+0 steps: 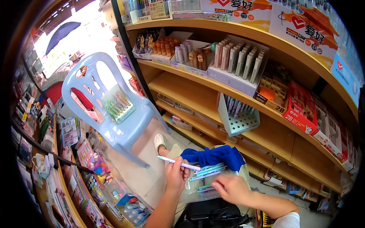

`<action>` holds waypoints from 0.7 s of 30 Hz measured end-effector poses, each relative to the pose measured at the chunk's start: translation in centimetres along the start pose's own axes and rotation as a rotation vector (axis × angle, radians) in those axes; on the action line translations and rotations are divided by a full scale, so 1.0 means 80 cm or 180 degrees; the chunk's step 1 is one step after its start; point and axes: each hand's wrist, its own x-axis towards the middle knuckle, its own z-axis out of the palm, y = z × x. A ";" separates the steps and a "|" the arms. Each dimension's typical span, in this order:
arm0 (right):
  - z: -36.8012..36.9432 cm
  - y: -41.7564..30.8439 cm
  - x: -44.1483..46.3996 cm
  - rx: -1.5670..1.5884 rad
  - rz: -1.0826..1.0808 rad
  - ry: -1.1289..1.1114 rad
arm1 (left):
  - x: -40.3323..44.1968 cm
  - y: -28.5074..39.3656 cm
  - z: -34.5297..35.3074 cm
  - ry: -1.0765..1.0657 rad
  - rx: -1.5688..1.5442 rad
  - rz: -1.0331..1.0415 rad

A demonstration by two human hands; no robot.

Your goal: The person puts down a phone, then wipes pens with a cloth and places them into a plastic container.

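My left hand (177, 176) is closed around a lavender pen (186, 165) with a pale blue end, tilted slightly down to the right. Under it, on my lap, sits a clear plastic box (193, 195) with several blue and lavender pens (210, 171) lying in it. My right hand (232, 189) is over the right part of this box, its fingers curled together; whatever they hold, if anything, is hidden. A bunched blue cloth (215, 157) lies behind the pens.
A light blue plastic chair (131, 125) stands ahead on the left, bearing a box of pens (118, 104). Wooden shelves (186, 89) with boxed stationery curve along the right. A pale green pen box (239, 123) sticks out from one shelf. Low racks (64, 182) line the left.
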 end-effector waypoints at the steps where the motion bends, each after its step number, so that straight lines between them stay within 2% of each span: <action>1: -0.003 0.001 0.008 0.0192 0.0062 0.0118 | 0.000 -0.001 -0.001 -0.0037 -0.0043 -0.0019; 4: -0.004 0.007 0.038 0.0774 0.0232 0.0360 | 0.001 -0.004 -0.003 -0.0145 -0.0057 -0.0069; 8: 0.018 0.013 0.066 0.1814 0.0711 -0.0810 | 0.002 -0.005 -0.005 -0.0193 0.0235 -0.0115; 11: 0.036 0.018 0.071 0.2386 0.0975 -0.1170 | 0.000 -0.006 -0.003 0.0088 0.0324 -0.0042; 12: 0.042 0.019 0.072 0.2605 0.1052 -0.1061 | 0.000 -0.006 -0.002 0.0221 0.0332 -0.0008; 15: 0.045 0.023 0.070 0.3262 0.1335 -0.0747 | 0.004 -0.010 -0.002 -0.0161 0.0650 0.0205; 16: 0.042 0.021 0.070 0.3291 0.1324 -0.0680 | 0.005 -0.012 -0.004 -0.0325 0.1113 0.0244; 19: 0.038 0.022 0.066 0.3568 0.1432 -0.0632 | 0.004 -0.013 0.023 -0.0751 0.1384 0.0693; 21: 0.044 0.022 0.063 0.3698 0.1357 -0.0626 | 0.003 -0.003 0.033 -0.0892 0.1393 0.0179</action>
